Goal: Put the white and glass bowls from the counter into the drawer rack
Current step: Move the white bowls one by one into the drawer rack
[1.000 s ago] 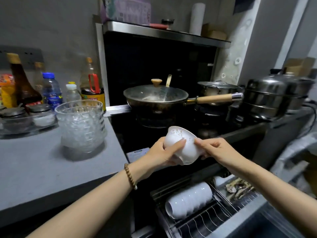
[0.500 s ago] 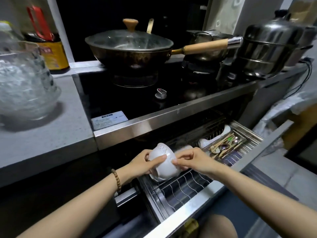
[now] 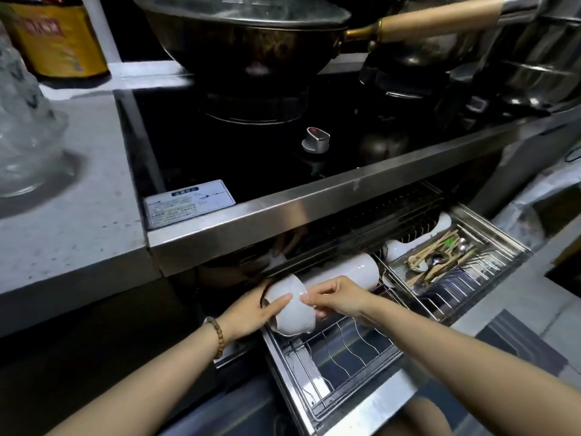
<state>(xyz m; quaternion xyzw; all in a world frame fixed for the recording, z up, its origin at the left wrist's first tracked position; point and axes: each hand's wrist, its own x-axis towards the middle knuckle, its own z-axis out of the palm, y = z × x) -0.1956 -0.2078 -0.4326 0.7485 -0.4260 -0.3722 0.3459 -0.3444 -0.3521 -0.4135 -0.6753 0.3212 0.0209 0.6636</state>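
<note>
You hold a smooth, glossy white bowl [image 3: 290, 311] tipped on its side, foot toward you, over the left end of the wire drawer rack [image 3: 345, 347]. Your left hand [image 3: 251, 313] cups its left wall, thumb lying across the glaze, a beaded bracelet [image 3: 218, 336] on the wrist. Your right hand [image 3: 338, 297] pinches the foot ring, fingers [image 3: 309, 298] closed on it. Just behind the bowl a row of white bowls [image 3: 345, 272] lies nested on edge in the rack. The steel cutlery tray [image 3: 452, 262] to the right carries wooden chopsticks and spoons. On the grey worktop [image 3: 78, 215] at far left stands the ribbed glass bowl stack [image 3: 22, 127]. The stove's steel front edge [image 3: 314, 209] overhangs the back of the drawer.
</note>
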